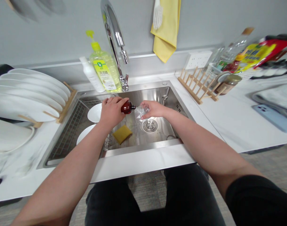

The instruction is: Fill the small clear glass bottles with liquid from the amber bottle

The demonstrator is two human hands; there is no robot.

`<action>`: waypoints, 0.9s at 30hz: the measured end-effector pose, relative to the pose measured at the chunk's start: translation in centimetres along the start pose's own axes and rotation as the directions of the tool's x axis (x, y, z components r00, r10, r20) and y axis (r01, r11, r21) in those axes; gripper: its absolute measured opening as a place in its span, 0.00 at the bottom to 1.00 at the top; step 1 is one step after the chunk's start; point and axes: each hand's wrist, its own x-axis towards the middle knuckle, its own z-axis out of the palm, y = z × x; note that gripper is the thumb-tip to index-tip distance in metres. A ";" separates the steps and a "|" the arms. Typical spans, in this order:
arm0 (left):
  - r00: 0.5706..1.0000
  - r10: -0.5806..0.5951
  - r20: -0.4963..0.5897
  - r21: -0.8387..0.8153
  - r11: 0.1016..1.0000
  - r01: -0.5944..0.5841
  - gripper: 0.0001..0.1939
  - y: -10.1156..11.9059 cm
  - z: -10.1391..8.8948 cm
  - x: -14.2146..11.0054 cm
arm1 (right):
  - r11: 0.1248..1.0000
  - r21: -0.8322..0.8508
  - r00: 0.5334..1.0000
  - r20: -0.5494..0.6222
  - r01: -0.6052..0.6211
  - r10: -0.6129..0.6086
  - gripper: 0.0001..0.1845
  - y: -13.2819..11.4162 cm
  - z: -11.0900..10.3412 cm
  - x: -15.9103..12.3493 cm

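The small bottle point(127, 107) is dark reddish amber, the clear piece point(141, 111) beside it colourless. The sponge point(122, 134) in the sink point(143, 150) is mustard yellow; the hanging dish towel point(164, 29) at top centre is paler yellow. Upper left of centre, the dish soap point(104, 70) is lime green under a yellow pump point(91, 45). The plates point(23, 94) at left are plain white; the phone point(270, 117) at far right is pale blue.

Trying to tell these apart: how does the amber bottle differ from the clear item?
The amber bottle is dark reddish-brown, while the clear item is colourless and see-through. The bottle is in the left hand, the clear item in the right hand. The bottle lies on its side with a distinct neck, whereas the clear item's shape is hard to make out. Both are small and held over the steel sink.
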 end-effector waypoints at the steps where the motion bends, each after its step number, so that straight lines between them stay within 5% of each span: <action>1: 1.000 0.002 -0.002 -0.001 1.000 -0.002 0.34 0.0 0.0 0.0 | 1.000 0.000 1.000 0.003 0.005 -0.005 0.38 0.0 0.0 0.0; 27: 1.000 -0.004 0.004 -0.006 1.000 0.004 0.34 0.3 -0.3 0.0 | 0.999 -0.034 1.000 -0.013 0.000 0.000 0.38 0.0 0.0 0.1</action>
